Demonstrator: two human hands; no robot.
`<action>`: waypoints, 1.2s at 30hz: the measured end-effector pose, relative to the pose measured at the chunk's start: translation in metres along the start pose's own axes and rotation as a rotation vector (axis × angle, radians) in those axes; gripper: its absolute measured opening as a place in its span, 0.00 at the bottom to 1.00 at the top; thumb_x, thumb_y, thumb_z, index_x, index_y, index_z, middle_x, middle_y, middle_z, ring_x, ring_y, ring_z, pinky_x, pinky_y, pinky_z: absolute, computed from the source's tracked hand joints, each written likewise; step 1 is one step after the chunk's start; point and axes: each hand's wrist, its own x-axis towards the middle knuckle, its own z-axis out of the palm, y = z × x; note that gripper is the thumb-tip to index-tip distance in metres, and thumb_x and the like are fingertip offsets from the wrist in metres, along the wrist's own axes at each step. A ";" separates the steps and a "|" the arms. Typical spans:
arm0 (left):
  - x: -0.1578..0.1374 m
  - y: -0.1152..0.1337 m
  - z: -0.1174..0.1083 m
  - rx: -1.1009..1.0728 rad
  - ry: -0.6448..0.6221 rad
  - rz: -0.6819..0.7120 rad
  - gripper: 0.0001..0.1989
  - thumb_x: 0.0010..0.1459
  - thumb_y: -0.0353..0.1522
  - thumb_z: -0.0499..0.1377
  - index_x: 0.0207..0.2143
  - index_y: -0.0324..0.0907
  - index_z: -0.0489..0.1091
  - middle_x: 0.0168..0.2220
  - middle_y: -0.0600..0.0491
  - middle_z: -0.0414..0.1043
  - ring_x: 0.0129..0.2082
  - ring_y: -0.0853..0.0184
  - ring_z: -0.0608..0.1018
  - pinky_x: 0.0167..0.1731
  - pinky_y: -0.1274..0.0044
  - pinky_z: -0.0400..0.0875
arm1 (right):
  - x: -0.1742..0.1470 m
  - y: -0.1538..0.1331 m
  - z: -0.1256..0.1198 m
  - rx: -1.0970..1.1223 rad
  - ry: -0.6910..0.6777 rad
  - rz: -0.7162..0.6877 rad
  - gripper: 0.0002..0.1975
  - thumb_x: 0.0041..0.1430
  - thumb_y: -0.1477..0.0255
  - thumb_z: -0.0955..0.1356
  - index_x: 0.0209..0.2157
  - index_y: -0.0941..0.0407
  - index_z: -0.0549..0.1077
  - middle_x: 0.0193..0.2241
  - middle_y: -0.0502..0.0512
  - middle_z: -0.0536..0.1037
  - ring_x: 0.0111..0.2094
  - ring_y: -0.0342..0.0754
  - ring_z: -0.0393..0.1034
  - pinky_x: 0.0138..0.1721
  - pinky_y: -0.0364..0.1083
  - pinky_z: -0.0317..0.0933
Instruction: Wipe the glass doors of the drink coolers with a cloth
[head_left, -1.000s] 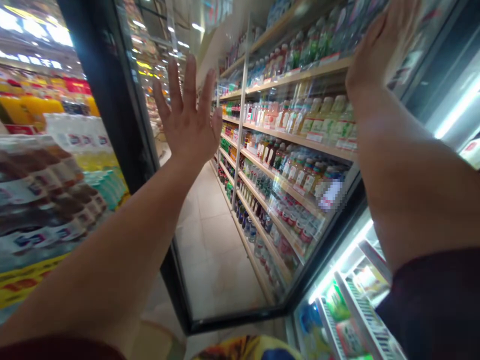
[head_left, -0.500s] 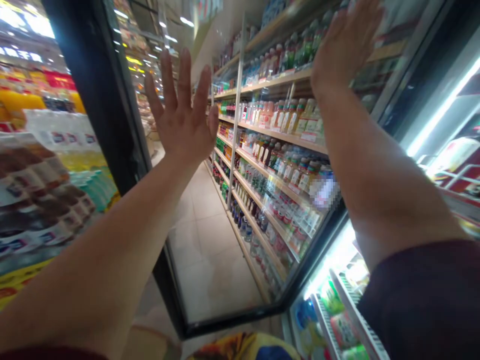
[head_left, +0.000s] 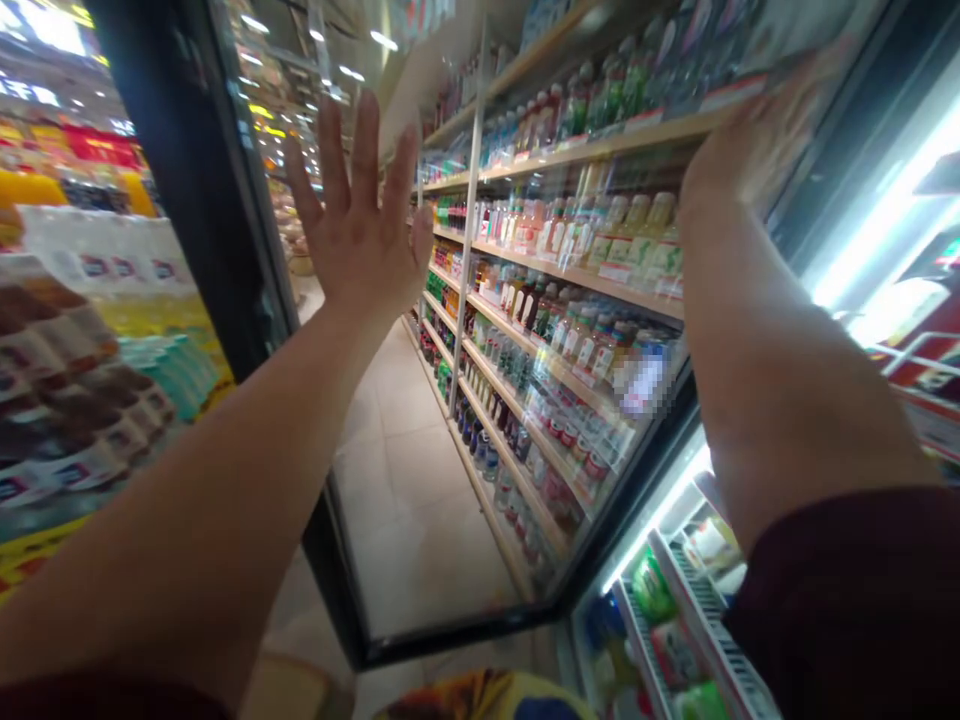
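The glass door (head_left: pixel 420 560) of a refrigerated cabinet stands swung out in front of me, in a black frame. My left hand (head_left: pixel 367 230) is raised with its fingers spread, palm toward the pane, and appears to rest on it. No object shows in it. Up at the right, my right hand (head_left: pixel 757 140) is held against or close to the same pane, near the frame's right side. Motion blurs its fingers, but they look stretched out flat, and I see nothing held. Whatever lies under either palm is hidden.
Through the glass appear long shelves (head_left: pixel 570 265) of bottled drinks and a tiled floor (head_left: pixel 405 470). At the right is the lit cabinet with wire racks (head_left: pixel 652 640) of packaged goods. Shrink-wrapped bottle packs (head_left: pixel 75 380) are stacked at the left. Patterned yellow fabric (head_left: pixel 487 695) shows below.
My right hand has moved right and slightly down across the pane, toward the frame. My left hand has stayed in nearly the same place. The view has shifted slightly.
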 end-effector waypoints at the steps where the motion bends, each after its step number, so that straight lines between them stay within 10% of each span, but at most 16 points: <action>1: 0.000 0.000 0.000 0.003 0.000 0.003 0.32 0.65 0.47 0.50 0.69 0.59 0.50 0.72 0.69 0.36 0.73 0.59 0.37 0.71 0.55 0.22 | 0.007 0.003 0.003 -0.005 -0.001 0.133 0.30 0.68 0.78 0.46 0.69 0.58 0.52 0.72 0.60 0.47 0.73 0.47 0.39 0.70 0.68 0.27; 4: -0.001 0.000 0.000 0.031 0.010 0.037 0.32 0.66 0.46 0.50 0.70 0.58 0.48 0.72 0.68 0.35 0.73 0.57 0.38 0.70 0.52 0.24 | -0.001 0.000 0.007 -0.025 -0.004 0.160 0.29 0.70 0.73 0.48 0.70 0.61 0.49 0.72 0.64 0.45 0.73 0.54 0.36 0.69 0.70 0.28; 10: 0.000 -0.009 0.005 -0.071 0.044 0.090 0.31 0.64 0.46 0.53 0.68 0.64 0.50 0.71 0.76 0.35 0.73 0.62 0.37 0.70 0.55 0.21 | -0.058 -0.009 -0.010 -0.060 -0.122 -0.594 0.29 0.72 0.64 0.51 0.71 0.55 0.48 0.72 0.49 0.47 0.73 0.45 0.36 0.72 0.52 0.32; 17: 0.002 -0.009 0.006 0.048 0.000 0.050 0.31 0.66 0.46 0.48 0.70 0.62 0.46 0.71 0.74 0.30 0.73 0.62 0.35 0.70 0.54 0.22 | -0.059 -0.015 -0.011 -0.045 0.003 0.044 0.30 0.70 0.69 0.48 0.71 0.61 0.45 0.73 0.53 0.46 0.72 0.46 0.38 0.72 0.53 0.32; 24: 0.004 -0.014 0.010 0.105 0.014 0.050 0.33 0.65 0.47 0.49 0.70 0.63 0.44 0.71 0.74 0.30 0.73 0.62 0.35 0.70 0.56 0.20 | -0.087 0.001 -0.020 -0.033 -0.260 -0.811 0.29 0.70 0.61 0.49 0.70 0.47 0.47 0.72 0.40 0.45 0.73 0.37 0.31 0.72 0.49 0.28; 26: 0.006 -0.015 0.011 0.178 -0.017 0.037 0.36 0.64 0.46 0.50 0.71 0.62 0.41 0.72 0.72 0.27 0.73 0.62 0.34 0.69 0.58 0.19 | -0.077 0.012 -0.019 -0.034 -0.215 -0.772 0.29 0.70 0.61 0.49 0.70 0.49 0.48 0.72 0.42 0.47 0.72 0.37 0.32 0.72 0.49 0.29; 31: 0.007 -0.013 0.011 0.229 -0.033 0.005 0.39 0.60 0.47 0.51 0.71 0.60 0.41 0.72 0.72 0.26 0.73 0.63 0.32 0.66 0.68 0.13 | -0.074 0.012 -0.006 0.013 0.015 -0.120 0.33 0.66 0.68 0.47 0.71 0.60 0.48 0.72 0.53 0.48 0.72 0.49 0.38 0.71 0.56 0.33; 36: 0.005 -0.019 0.014 0.160 0.071 0.110 0.33 0.64 0.47 0.47 0.71 0.60 0.46 0.72 0.73 0.30 0.73 0.65 0.34 0.68 0.68 0.17 | -0.104 0.007 -0.007 0.033 -0.210 -0.654 0.32 0.66 0.60 0.48 0.70 0.47 0.49 0.72 0.37 0.45 0.73 0.43 0.33 0.72 0.51 0.26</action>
